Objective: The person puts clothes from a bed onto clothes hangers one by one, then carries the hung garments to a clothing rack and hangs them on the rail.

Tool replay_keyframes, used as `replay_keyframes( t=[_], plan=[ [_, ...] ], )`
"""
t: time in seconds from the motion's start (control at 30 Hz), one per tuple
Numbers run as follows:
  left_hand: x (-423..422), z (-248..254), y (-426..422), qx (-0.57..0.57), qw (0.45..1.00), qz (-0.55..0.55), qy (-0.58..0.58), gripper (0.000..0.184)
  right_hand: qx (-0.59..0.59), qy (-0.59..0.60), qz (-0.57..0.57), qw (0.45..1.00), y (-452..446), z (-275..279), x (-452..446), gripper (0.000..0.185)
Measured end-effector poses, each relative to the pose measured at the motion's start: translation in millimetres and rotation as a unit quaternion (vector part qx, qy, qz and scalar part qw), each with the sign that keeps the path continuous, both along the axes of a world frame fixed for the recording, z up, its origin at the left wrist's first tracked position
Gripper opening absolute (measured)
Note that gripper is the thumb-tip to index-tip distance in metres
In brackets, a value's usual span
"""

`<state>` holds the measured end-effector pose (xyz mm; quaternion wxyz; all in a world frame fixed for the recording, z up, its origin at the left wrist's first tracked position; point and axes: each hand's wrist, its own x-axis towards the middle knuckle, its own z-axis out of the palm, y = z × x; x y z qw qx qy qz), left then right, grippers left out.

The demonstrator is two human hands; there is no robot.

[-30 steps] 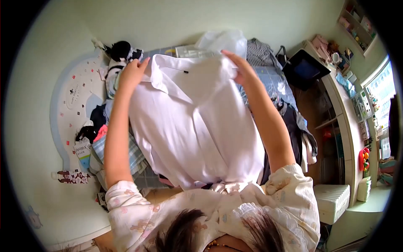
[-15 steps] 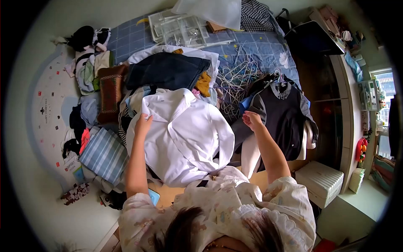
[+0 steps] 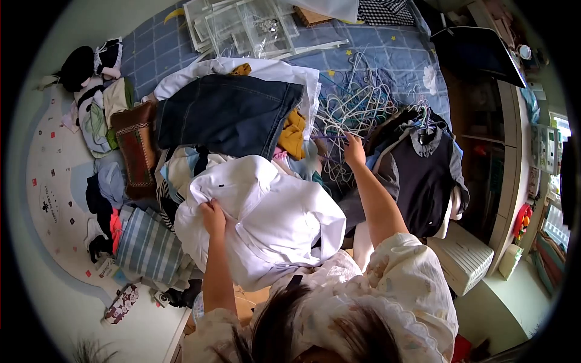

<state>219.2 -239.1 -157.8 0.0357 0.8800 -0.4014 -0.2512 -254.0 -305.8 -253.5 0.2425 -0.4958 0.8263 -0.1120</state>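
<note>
A white collared shirt (image 3: 272,209) is spread across my lap and the pile's near edge. My left hand (image 3: 213,219) grips its cloth near the left shoulder. My right hand (image 3: 355,152) is at the near side of a tangled heap of wire hangers (image 3: 357,106), its fingers closed on a purple hanger (image 3: 331,138) that points left. To the right of that hand lie dark garments on hangers, with a black top with a grey collar (image 3: 426,172) uppermost.
Dark denim (image 3: 227,115) and a mustard cloth (image 3: 293,136) lie on the clothes pile beyond the shirt. Clear plastic organisers (image 3: 254,30) rest on the blue bedspread (image 3: 148,63). At left are a brown cushion (image 3: 134,148) and a plaid cloth (image 3: 148,245); a white case (image 3: 463,257) stands at right.
My right hand has moved forward from beside the dark garments to the hanger heap and closed on a purple hanger. My left hand keeps its hold on the shirt. The view has shifted.
</note>
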Motion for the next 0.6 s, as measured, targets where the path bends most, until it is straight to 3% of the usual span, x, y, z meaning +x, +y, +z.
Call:
replay_keyframes(
  t=[0.07,0.1,0.2,0.27,0.37,0.47,0.5,0.6],
  plan=[
    [5,-2,1,0.006,1.0,-0.011,0.018,0.041,0.134,0.012,0.053,0.99,-18,12,9,0.039],
    [7,-4,2,-0.001,1.0,-0.016,0.027,0.041,0.144,0.052,0.073,0.986,-25,19,14,0.027],
    [15,-8,6,-0.007,0.998,-0.03,0.049,0.041,0.175,0.127,0.172,0.961,-35,9,3,0.016],
    [19,-11,4,0.006,0.998,-0.039,0.055,0.041,0.092,0.186,0.232,0.95,-27,22,-11,0.011],
    [25,-18,5,-0.011,0.995,-0.036,0.088,0.04,0.056,0.185,0.275,0.942,-22,57,-32,0.016],
    [43,-29,4,-0.02,0.985,-0.064,0.159,0.038,-0.055,0.194,0.304,0.931,-11,85,-38,0.015],
    [34,3,-4,0.036,0.987,-0.126,0.091,0.038,-0.117,0.18,0.303,0.928,-9,100,-30,0.013],
    [-39,125,-25,-0.055,0.978,-0.172,0.104,0.037,-0.177,0.149,0.396,0.889,-6,142,11,0.012]
  ],
)
